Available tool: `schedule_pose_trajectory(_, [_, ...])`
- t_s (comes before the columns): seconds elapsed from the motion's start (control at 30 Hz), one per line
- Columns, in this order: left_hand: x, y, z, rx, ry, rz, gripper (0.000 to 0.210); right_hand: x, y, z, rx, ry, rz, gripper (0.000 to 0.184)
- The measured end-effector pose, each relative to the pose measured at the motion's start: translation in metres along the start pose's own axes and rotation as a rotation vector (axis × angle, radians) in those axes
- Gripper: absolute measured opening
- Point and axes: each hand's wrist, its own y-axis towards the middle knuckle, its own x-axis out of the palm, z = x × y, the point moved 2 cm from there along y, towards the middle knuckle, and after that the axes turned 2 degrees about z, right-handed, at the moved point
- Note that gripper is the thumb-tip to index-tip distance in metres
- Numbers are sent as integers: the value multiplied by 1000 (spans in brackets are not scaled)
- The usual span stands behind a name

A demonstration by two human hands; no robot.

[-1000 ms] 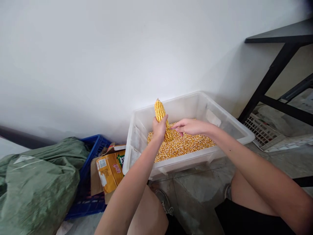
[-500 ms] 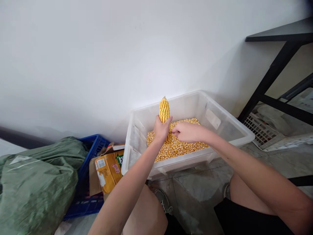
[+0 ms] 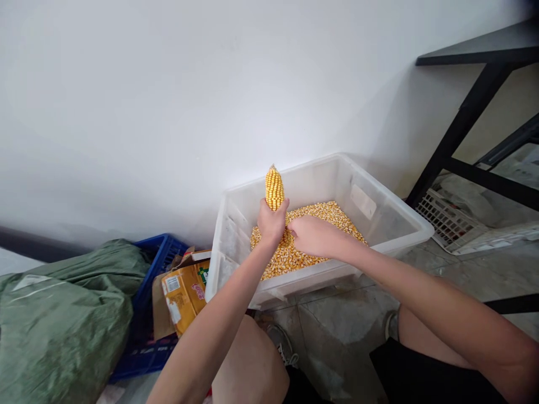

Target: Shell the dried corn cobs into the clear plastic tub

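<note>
My left hand (image 3: 272, 220) is wrapped around a corn cob (image 3: 274, 188), which stands nearly upright with its tip pointing up. Yellow kernels cover the part that shows above my fingers. Close beside the cob's lower part is my right hand (image 3: 315, 235), its fingers curled closed. What they hold, if anything, is hidden. Both hands are over a translucent plastic bin (image 3: 389, 227), and loose corn kernels (image 3: 295, 261) cover its bottom.
A white wall stands behind the bin. On the left are a blue crate (image 3: 162, 244), a green sack (image 3: 63, 320) and a torn cardboard box (image 3: 185, 294). A black-framed table (image 3: 467, 106) rises at the right, with a white basket (image 3: 450, 221) beneath it.
The cob and my left hand appear slightly farther left. My right hand has turned over a little and come lower beside the cob. The whole view has shifted slightly.
</note>
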Motion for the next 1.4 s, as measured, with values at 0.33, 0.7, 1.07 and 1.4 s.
schedule_pose_trajectory(0.33, [4, 4, -7, 49, 67, -92, 43, 2, 4, 12, -152, -104, -59, 30])
schedule_pose_trajectory(0.7, [5, 0, -2, 41, 98, 12, 40, 18, -1, -2, 9, 72, 44, 30])
schedule_pose_trajectory(1.07, [2, -1, 1, 20, 115, 143, 49, 42, 14, -14, 181, 655, -45, 31])
schedule_pose_trajectory(1.4, [-1, 15, -15, -16, -186, 166, 40, 35, 18, 1, 121, 834, -261, 58])
